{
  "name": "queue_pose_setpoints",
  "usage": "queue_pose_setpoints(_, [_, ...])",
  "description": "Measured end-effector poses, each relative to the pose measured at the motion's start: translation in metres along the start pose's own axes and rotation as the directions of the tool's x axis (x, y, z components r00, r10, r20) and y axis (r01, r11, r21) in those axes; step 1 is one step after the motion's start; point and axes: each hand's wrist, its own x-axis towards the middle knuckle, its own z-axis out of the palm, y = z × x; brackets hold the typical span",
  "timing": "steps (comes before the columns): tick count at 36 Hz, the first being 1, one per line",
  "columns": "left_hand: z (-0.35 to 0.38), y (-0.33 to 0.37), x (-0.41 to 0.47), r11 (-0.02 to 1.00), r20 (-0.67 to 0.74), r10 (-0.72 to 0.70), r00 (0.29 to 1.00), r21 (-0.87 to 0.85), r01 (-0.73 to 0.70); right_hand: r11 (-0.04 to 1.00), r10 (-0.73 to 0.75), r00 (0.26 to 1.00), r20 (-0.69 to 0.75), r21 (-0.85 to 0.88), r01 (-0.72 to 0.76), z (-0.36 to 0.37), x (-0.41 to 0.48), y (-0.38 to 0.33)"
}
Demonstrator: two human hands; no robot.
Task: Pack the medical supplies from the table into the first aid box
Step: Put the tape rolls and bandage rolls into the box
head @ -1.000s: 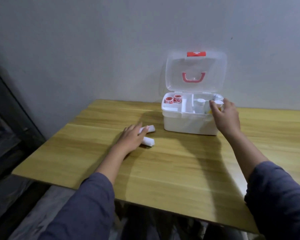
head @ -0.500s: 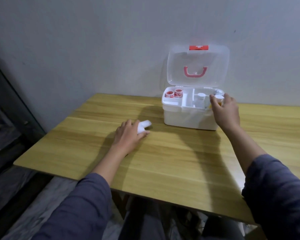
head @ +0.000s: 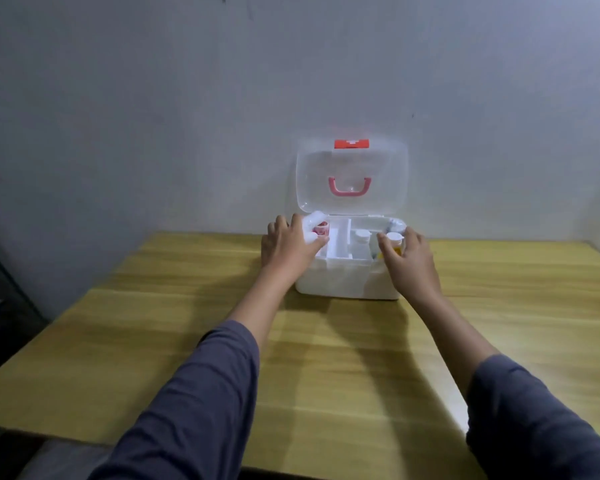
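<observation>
Left hand: We see it curled around a white roll. It holds the roll over the left end of the box. The roll looks blurry, so we cannot tell if it is one roll or two.

Right hand: We see its fingers closed around a small bottle with a white cap and a yellow body. The bottle stands at the right end of the box.

First aid box: It is white and sits on the worktop between our two hands, close to the wall. Its inside has small parts split by white walls.

Lid: It is clear and stands up, open, behind both hands. We see a pink handle on it and a red clasp at its top edge.

Red and white rolls: They are small and sit in the box just beside the left hand, under the white roll.

White bottle: It stands in the box between our hands, nearer to the right hand.

Worktop: It is light wood. We see only the box on it.

Sleeves: Both arms wear dark blue-grey sleeves, pushed up from the wrists.
</observation>
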Motion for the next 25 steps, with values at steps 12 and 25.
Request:
queue_pose_setpoints(12, [-0.002,0.004,0.003,0.998,0.127,0.022,0.992,0.063,-0.03,0.999,0.001,1.0,-0.014,0.033,0.0,0.003,0.004,0.004])
queue_pose_setpoints(25, [0.011,0.036,0.017,0.984,0.078,0.13,0.988,-0.131,-0.119,0.999,-0.015,1.0,-0.019,0.047,0.016,0.003,0.004,0.008])
